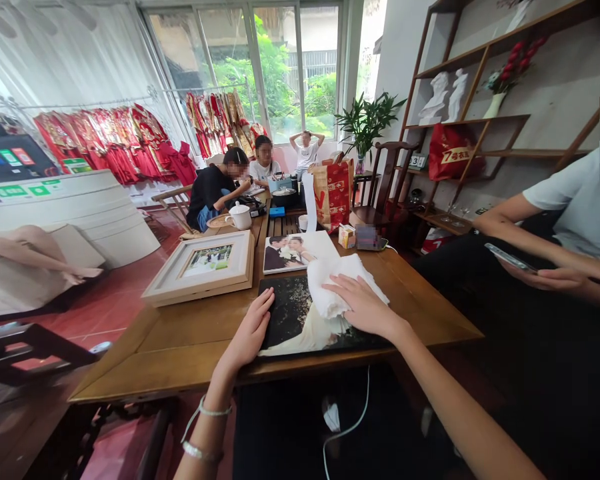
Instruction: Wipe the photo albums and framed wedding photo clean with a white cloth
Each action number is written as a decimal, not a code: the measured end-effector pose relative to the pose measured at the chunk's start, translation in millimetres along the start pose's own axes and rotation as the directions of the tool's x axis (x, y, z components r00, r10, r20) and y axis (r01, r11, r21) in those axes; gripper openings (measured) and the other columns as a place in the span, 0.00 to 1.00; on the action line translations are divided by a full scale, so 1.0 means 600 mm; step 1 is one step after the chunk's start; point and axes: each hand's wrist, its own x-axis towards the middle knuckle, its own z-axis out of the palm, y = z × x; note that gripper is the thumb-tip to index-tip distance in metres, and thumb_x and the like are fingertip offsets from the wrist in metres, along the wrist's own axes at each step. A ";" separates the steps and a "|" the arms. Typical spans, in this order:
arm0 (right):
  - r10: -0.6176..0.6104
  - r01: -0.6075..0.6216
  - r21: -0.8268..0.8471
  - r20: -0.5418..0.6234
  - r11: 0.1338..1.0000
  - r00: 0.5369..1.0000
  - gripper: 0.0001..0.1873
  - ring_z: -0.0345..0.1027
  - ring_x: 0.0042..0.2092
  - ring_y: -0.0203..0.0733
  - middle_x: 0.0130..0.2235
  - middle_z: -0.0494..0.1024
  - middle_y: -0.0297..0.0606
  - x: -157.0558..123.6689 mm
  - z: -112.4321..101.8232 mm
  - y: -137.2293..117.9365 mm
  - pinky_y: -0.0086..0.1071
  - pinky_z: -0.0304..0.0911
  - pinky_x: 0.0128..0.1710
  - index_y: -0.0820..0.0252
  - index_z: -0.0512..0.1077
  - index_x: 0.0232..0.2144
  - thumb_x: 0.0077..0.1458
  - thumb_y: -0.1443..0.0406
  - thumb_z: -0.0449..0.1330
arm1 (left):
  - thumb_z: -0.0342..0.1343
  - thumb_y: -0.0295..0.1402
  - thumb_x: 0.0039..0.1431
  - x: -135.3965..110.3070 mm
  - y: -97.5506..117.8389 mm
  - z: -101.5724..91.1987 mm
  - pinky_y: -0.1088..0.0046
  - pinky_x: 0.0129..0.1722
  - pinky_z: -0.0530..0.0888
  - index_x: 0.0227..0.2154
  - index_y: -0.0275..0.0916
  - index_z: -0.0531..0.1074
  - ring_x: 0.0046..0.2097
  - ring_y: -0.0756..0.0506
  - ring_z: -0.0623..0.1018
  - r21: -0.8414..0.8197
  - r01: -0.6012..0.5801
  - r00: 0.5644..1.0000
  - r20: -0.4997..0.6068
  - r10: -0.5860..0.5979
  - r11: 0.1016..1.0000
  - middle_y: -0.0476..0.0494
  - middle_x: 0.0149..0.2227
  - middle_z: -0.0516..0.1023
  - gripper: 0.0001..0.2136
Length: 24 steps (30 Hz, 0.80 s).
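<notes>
A dark, glossy photo panel [290, 320] lies flat on the desk [180, 340], at the middle of the desk's near edge, and shows a figure in a white gown. A crumpled white cloth [323, 280] rests on the panel's far right part, bunched in soft folds and spilling past the far edge onto the desk.

"7" on red bag [449, 155]

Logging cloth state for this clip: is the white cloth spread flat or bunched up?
Bunched: the white cloth lies in thick crumpled folds under the right hand, covering only part of the dark photo panel.
</notes>
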 end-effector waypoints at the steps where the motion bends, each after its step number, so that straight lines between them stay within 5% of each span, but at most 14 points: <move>1: -0.009 0.009 0.001 -0.001 1.000 1.000 0.41 0.38 0.67 0.47 0.66 0.51 0.40 -0.018 0.002 -0.008 0.50 0.32 0.64 0.55 0.56 0.62 0.42 0.75 0.51 | 0.39 0.34 0.66 0.000 0.000 0.000 0.59 0.65 0.49 0.60 0.41 0.59 0.66 0.45 0.53 0.001 0.002 1.000 0.001 -0.002 1.000 0.42 0.65 0.54 0.21; 7: -0.079 0.078 0.050 0.017 0.996 0.997 0.48 0.35 0.67 0.42 0.66 0.51 0.31 -0.127 0.014 -0.046 0.48 0.32 0.65 0.49 0.55 0.62 0.36 0.78 0.49 | 0.39 0.34 0.66 0.001 -0.001 0.002 0.59 0.65 0.49 0.60 0.41 0.59 0.66 0.45 0.53 -0.003 -0.001 1.000 0.001 0.001 1.000 0.43 0.66 0.54 0.21; 12: -0.079 0.078 0.112 0.004 0.991 0.997 0.49 0.35 0.67 0.40 0.67 0.49 0.27 -0.160 0.019 -0.050 0.49 0.30 0.66 0.44 0.54 0.62 0.35 0.78 0.48 | 0.39 0.33 0.66 0.001 -0.001 0.001 0.59 0.65 0.48 0.60 0.42 0.59 0.66 0.46 0.53 -0.007 0.001 1.000 0.012 -0.001 1.000 0.43 0.66 0.54 0.21; 24: -0.034 0.035 0.101 -0.015 0.994 0.999 0.41 0.42 0.66 0.45 0.65 0.54 0.39 -0.002 -0.005 0.039 0.50 0.35 0.64 0.54 0.58 0.60 0.40 0.75 0.49 | 0.39 0.34 0.66 0.000 -0.001 -0.002 0.59 0.65 0.49 0.60 0.41 0.59 0.66 0.45 0.53 0.002 -0.021 1.000 0.008 0.021 1.000 0.42 0.65 0.54 0.21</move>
